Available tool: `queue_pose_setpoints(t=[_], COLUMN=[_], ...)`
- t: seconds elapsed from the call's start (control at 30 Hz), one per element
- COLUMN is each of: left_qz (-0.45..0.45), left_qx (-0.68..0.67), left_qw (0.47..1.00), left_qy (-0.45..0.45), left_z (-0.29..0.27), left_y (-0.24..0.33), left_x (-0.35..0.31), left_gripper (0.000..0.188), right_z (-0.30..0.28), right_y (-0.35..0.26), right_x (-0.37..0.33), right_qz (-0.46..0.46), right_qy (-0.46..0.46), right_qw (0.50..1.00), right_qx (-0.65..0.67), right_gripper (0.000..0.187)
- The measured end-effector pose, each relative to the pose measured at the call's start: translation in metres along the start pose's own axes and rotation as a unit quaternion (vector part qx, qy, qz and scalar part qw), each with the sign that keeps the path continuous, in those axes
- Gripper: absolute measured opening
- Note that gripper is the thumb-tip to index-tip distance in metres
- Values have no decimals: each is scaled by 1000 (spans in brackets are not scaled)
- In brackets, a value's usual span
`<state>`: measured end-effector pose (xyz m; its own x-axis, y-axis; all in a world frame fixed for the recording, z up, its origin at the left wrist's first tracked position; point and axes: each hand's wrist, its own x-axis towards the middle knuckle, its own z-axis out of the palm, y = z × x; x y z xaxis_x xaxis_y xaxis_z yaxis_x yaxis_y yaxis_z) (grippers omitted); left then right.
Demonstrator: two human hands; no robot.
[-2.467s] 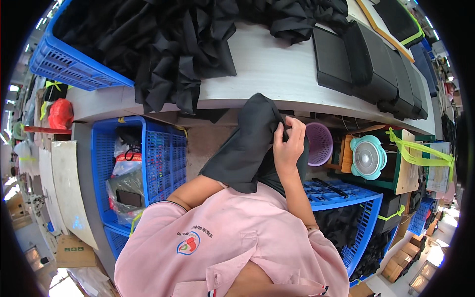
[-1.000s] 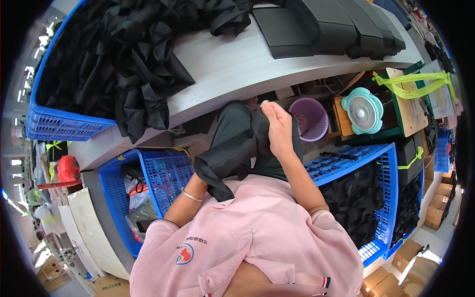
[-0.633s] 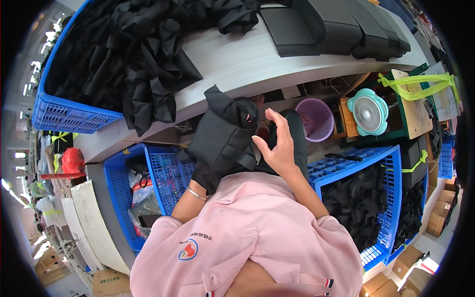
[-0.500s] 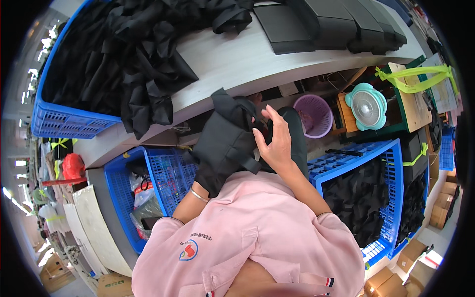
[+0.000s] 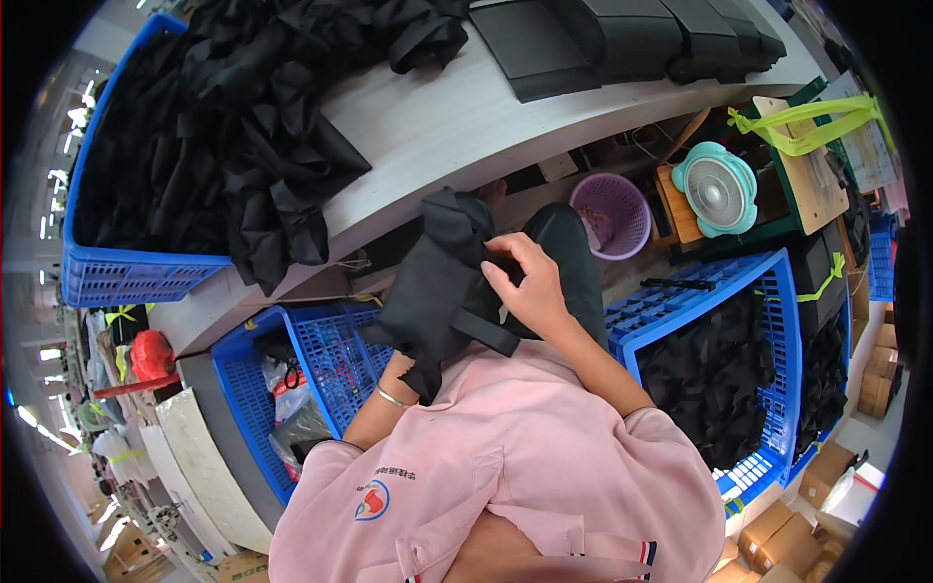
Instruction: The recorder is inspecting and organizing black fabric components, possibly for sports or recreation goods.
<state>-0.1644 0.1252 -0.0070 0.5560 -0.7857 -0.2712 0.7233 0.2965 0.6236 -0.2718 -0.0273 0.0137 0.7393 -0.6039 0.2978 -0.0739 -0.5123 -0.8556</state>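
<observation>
A black fabric piece with strap-like flaps [image 5: 428, 287], much like a pouch, lies over my left hand above my lap. My left forearm [image 5: 374, 413], with a bangle at the wrist, runs up into or under the cloth. The fingers of that hand are hidden. On the right edge of the fabric is my right hand [image 5: 535, 287], its fingers bent. Thumb and index tips meet the cloth and appear to pinch it. One loose flap [image 5: 486, 332] sticks out at the lower right of the piece.
A blue crate [image 5: 146, 277] overflowing with black fabric stands on the white table [image 5: 418, 121]. Black panels [image 5: 544, 49] lie at the table's back right. Blue crates flank me, left [image 5: 248, 389] and right [image 5: 782, 369]. Beyond my knee are a purple basket [image 5: 612, 219] and a teal fan [image 5: 716, 189].
My right hand was spread and apart from the cloth; its fingers have bent and moved left onto the fabric's edge. The fabric's upper flap has folded over to the right. The view has shifted slightly.
</observation>
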Motion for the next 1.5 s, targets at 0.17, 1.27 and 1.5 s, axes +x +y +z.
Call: queue_pose_setpoints(t=[0.17,1.27,1.5], left_qz=[-7,111,299], left_qx=[3,250,262], left_qw=[1000,960,883], left_qy=[-1,53,249], left_z=[1,-8,-6], left_y=[-3,37,35], left_x=[1,77,61], left_gripper=[46,36,28], right_z=[-4,10,32], right_y=[8,38,18], right_x=[1,220,68], right_qz=[54,-123,-50], right_qy=[-28,145,93], right_qw=[998,978,988], right_qx=[10,86,112], right_gripper=[29,32,30])
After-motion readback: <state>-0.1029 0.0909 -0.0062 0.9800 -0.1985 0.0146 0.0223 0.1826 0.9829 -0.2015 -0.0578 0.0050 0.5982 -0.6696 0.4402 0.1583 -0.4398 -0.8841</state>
